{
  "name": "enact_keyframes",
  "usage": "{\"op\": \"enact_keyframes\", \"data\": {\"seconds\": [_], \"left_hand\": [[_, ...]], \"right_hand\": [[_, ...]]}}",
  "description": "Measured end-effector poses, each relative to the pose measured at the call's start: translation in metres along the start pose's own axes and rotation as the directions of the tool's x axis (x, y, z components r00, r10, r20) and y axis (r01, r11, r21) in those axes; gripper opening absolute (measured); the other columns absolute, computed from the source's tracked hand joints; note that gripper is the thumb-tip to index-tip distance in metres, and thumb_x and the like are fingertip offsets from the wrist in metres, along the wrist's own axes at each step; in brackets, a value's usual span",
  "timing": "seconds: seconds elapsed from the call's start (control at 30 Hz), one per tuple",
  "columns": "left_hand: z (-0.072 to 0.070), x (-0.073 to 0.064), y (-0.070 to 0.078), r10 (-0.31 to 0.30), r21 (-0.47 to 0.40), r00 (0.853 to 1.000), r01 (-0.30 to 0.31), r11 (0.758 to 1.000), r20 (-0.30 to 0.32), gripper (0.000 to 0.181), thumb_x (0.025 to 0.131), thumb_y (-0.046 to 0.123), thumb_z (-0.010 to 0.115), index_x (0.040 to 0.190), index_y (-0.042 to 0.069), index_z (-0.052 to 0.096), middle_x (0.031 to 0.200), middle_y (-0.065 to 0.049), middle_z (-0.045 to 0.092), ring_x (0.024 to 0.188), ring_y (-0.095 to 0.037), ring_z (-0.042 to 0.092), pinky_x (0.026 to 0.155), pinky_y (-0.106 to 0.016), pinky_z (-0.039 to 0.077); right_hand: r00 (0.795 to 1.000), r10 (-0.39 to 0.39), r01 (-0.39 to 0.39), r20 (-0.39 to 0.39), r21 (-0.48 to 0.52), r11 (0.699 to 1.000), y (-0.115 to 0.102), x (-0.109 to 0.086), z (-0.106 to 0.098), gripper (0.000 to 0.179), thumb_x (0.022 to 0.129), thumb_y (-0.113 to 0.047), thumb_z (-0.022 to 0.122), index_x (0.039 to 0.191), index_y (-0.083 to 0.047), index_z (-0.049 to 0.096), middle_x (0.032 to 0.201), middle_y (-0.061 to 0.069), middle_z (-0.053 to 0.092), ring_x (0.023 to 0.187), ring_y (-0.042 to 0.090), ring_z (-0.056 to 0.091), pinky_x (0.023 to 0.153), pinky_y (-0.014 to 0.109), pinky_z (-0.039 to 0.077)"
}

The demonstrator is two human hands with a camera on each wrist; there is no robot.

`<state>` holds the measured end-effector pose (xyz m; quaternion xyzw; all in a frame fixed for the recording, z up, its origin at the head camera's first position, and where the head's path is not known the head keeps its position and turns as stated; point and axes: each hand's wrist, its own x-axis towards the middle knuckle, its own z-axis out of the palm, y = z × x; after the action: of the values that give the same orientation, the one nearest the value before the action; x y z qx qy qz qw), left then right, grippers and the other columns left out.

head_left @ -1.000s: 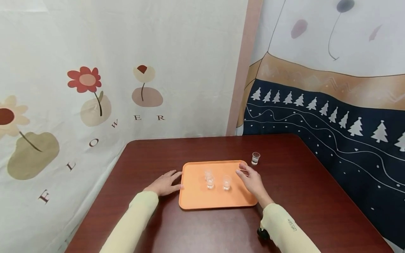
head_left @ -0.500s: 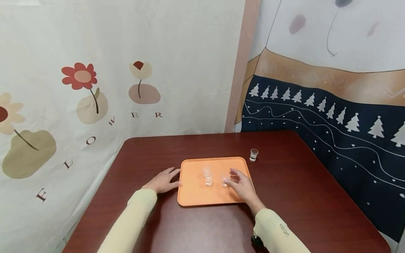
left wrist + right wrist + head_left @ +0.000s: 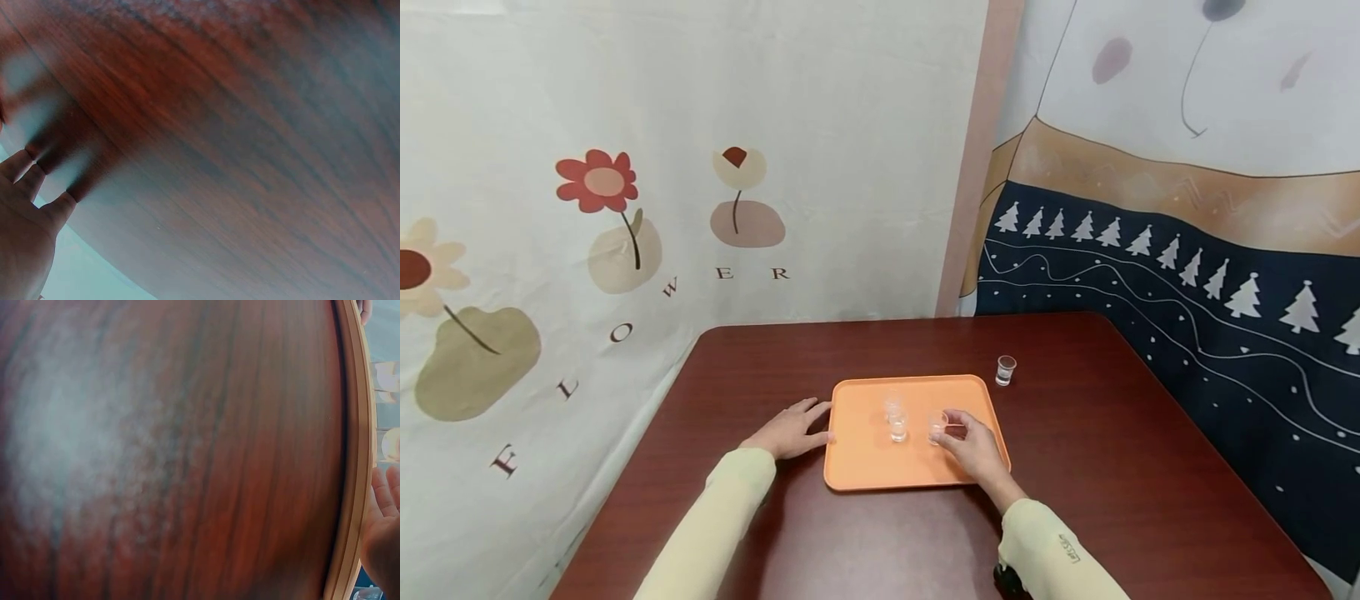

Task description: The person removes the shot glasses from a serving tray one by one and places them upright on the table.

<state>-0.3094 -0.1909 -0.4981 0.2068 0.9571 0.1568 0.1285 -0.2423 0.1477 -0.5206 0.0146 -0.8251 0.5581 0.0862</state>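
Note:
An orange tray point(image 3: 865, 468) lies on the dark red-brown table. Between thumb and fingers, my right hand point(image 3: 976, 452) pinches a small clear shot glass point(image 3: 937, 422) on the tray's right half. That glass point(image 3: 390, 445) also shows at the right edge of the right wrist view, just past the fingers. Two similar glasses stand left of it, a front one point(image 3: 898, 429) and one behind point(image 3: 892, 406) that it partly covers. My left hand point(image 3: 785, 431) rests at the tray's left edge, fingers spread and fairly straight, the thumb right at the rim.
Another shot glass point(image 3: 1005, 371) stands on the table beyond the tray's far right corner. The wooden table point(image 3: 760, 358) reaches back to a pale wall hanging point(image 3: 850, 167) with flowers. A navy cloth point(image 3: 1075, 283) with white trees hangs along the right side.
My right hand has moved left and down from the tray's far right side to the right-hand glass, and its fingers have closed on it. The left hand has stayed at the tray's edge.

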Motion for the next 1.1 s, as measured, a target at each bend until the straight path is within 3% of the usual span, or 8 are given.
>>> {"op": "enact_keyframes", "data": {"seconds": [0.17, 0.4, 0.53, 1.1], "left_hand": [[0.0007, 0.0004, -0.0006, -0.001, 0.001, 1.0, 0.001, 1.0, 0.003, 0.073, 0.095, 0.055, 0.059, 0.155, 0.019, 0.037, 0.157, -0.022, 0.03, 0.142, -0.042, 0.031, 0.11, -0.057, 0.031], [0.0024, 0.0011, -0.0027, 0.013, 0.0, 1.0, -0.013, 1.0, -0.006, 0.074, 0.094, 0.056, 0.059, 0.155, 0.019, 0.038, 0.156, -0.022, 0.03, 0.141, -0.043, 0.032, 0.11, -0.057, 0.031], [0.0032, 0.0014, -0.0036, 0.015, 0.006, 1.0, -0.015, 1.0, -0.016, 0.074, 0.094, 0.057, 0.06, 0.154, 0.02, 0.038, 0.156, -0.022, 0.031, 0.141, -0.043, 0.032, 0.11, -0.057, 0.03], [0.0023, 0.0018, -0.002, 0.007, 0.001, 1.0, -0.007, 1.0, -0.012, 0.073, 0.094, 0.056, 0.06, 0.154, 0.02, 0.039, 0.155, -0.022, 0.032, 0.141, -0.043, 0.032, 0.112, -0.058, 0.028]], "right_hand": [[0.996, -0.081, 0.08, -0.027, -0.01, 0.997, 0.0006, -0.0017, 0.0003, 0.039, 0.083, -0.012, 0.08, 0.114, 0.007, 0.066, 0.102, 0.016, 0.071, 0.09, 0.027, 0.071, 0.072, 0.028, 0.056], [0.999, 0.028, -0.028, -0.031, -0.002, 1.0, 0.0003, 0.0022, 0.0048, 0.031, 0.084, -0.005, 0.078, 0.113, 0.004, 0.068, 0.101, 0.015, 0.072, 0.094, 0.028, 0.07, 0.071, 0.023, 0.053], [0.998, 0.047, -0.047, -0.034, 0.004, 0.999, -0.0014, 0.0026, 0.0064, 0.03, 0.085, -0.004, 0.078, 0.112, 0.003, 0.068, 0.101, 0.014, 0.072, 0.094, 0.026, 0.07, 0.07, 0.02, 0.051], [0.998, 0.023, -0.023, -0.058, -0.002, 1.0, -0.0024, 0.0028, 0.004, 0.024, 0.086, -0.007, 0.077, 0.107, 0.001, 0.068, 0.099, 0.014, 0.073, 0.093, 0.026, 0.07, 0.072, 0.02, 0.052]]}}
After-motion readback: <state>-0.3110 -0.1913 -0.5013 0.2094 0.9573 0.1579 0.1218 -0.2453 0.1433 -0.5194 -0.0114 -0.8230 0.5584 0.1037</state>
